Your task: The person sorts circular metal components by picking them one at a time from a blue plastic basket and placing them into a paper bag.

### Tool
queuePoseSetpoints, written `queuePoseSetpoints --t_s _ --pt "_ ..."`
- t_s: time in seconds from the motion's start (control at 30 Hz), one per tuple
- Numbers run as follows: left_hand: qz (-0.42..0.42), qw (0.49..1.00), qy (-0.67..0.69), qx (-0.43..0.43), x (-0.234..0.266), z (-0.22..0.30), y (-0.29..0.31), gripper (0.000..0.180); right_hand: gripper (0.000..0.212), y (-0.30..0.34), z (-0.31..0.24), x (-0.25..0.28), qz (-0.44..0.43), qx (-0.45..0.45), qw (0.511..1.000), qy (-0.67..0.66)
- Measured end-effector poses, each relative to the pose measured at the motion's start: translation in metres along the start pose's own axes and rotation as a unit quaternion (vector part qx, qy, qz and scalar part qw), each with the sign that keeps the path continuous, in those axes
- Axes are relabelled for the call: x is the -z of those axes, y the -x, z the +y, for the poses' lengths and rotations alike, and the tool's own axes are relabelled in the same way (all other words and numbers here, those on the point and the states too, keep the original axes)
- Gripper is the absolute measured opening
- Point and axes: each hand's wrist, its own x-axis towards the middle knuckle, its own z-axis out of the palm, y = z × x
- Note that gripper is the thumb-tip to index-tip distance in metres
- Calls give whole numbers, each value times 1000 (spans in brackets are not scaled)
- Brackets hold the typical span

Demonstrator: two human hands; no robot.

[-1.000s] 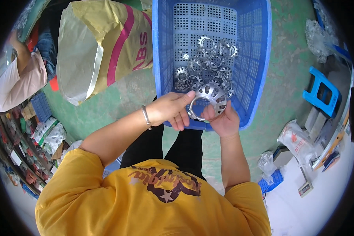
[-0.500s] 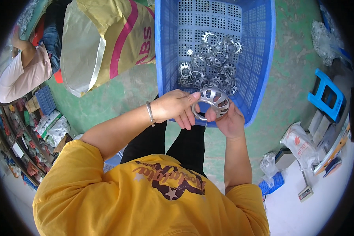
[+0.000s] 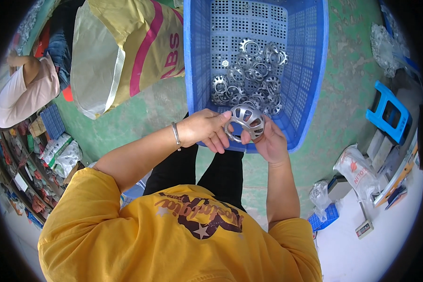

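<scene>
A silver, domed ring-shaped part with slots around its wall (image 3: 249, 117) is between my two hands, over the near rim of the blue basket (image 3: 191, 56). My left hand (image 3: 207, 129) pinches its left edge, thumb on top and the other fingers bent below. On the opposite side my right hand (image 3: 271, 143) grips it, with some fingers hidden behind the part and a fingertip showing through its opening. Several similar silver slotted rings (image 3: 249, 73) lie in a loose pile on the basket's perforated bottom.
Left of the basket stands a large yellow sack (image 3: 136, 51) with a pink stripe. Beyond it, a person in a pale top (image 3: 28, 89) is at the far left. A blue plastic stool (image 3: 390, 113) and a white plastic bag (image 3: 355, 167) are on the right.
The silver ring part has shifted slightly left and turned in my hands, showing more of its slotted side. My right hand has moved a little left with it.
</scene>
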Motion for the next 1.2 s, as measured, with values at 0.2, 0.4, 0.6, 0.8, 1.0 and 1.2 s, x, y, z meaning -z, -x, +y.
queuePoseSetpoints --t_s 0.2,0.4,0.6,0.8,1.0,1.2 --pt "-46 995 91 -16 6 1 1 63 41 -1 -10 -19 13 -11 983 185" --pt "-66 983 69 -157 12 -2 1 38 45 -12 -21 -40 -2 207 744 635" --pt "-90 959 30 -267 11 4 10 60 62 -16 -5 -39 174 214 907 318" --pt "-155 938 237 -199 17 -10 13 61 20 -22 -9 -68 157 340 748 548" --pt "-70 966 114 -221 38 -35 16 46 20 -29 -6 -104 -117 325 764 545" --pt "432 744 151 -487 114 -5 91 33 26 -89 21 41 277 107 751 590"
